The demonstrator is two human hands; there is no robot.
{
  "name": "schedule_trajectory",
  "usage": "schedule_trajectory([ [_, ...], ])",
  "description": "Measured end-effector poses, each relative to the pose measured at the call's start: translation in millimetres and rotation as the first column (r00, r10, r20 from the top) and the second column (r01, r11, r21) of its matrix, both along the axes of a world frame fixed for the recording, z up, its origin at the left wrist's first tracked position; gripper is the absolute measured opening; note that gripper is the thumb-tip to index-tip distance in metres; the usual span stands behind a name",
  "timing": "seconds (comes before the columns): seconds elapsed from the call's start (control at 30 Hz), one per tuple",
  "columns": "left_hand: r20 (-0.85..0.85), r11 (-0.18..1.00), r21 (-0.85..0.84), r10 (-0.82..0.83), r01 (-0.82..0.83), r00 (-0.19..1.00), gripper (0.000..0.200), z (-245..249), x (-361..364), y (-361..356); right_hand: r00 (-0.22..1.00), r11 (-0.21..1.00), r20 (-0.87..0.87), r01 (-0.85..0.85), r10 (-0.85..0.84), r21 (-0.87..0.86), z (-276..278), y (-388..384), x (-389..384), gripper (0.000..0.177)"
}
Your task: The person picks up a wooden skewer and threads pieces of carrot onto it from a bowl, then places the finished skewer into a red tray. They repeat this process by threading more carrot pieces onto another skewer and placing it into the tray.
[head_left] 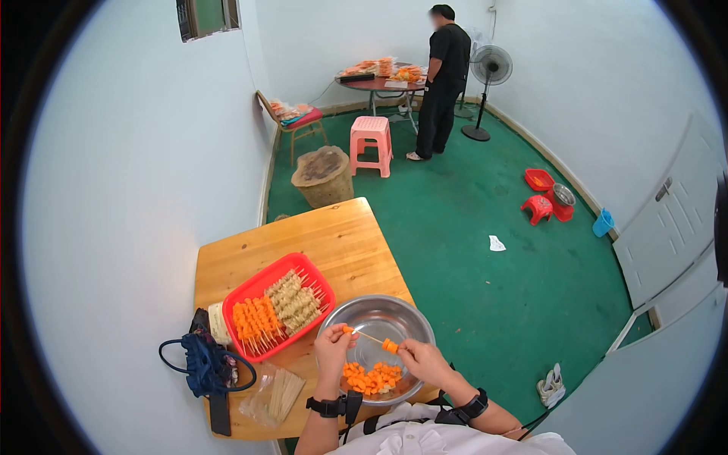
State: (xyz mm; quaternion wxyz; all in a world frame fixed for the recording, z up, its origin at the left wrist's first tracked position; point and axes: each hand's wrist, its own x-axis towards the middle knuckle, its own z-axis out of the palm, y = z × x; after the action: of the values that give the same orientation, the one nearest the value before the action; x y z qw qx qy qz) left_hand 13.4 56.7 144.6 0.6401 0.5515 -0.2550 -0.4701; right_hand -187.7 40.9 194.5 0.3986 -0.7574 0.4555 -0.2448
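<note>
Over a steel basin (415, 318), my right hand (426, 362) pinches a thin wooden skewer (368, 335). Some orange chunks (390, 346) are threaded on it, close to my right fingers. My left hand (334, 350) is closed on a small orange chunk (347, 330) at the skewer's other end. Loose orange chunks (371, 378), which look like cut carrot, lie in the near part of the basin. Left of it, a red tray (241, 292) holds filled skewers: orange ones (258, 324) on one side, beige ones (294, 299) on the other.
On the wooden table (311, 235) lie a bag of bare skewers (277, 394) and a dark blue handbag (205, 365). Beyond are a tree stump (324, 178), a pink stool (371, 144) and a person in black (447, 76) beside a round table (364, 83). A fan (491, 67) stands behind.
</note>
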Motion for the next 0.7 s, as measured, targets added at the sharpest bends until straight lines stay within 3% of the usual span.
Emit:
schedule_trajectory([
  [0.53, 0.159, 0.997, 0.028, 0.072, -0.077, 0.985, 0.018, 2.9, 0.3, 2.7, 0.997, 0.999, -0.062, -0.038, 0.037, -0.015, 2.6, -1.0, 0.5, 0.016],
  [0.7, 0.382, 0.990, -0.058, 0.140, -0.128, 0.913, 0.020, -13.4, -0.1, 1.1, 0.996, 0.999, -0.082, -0.048, 0.046, -0.026, 3.4, -1.3, 1.0, 0.018],
])
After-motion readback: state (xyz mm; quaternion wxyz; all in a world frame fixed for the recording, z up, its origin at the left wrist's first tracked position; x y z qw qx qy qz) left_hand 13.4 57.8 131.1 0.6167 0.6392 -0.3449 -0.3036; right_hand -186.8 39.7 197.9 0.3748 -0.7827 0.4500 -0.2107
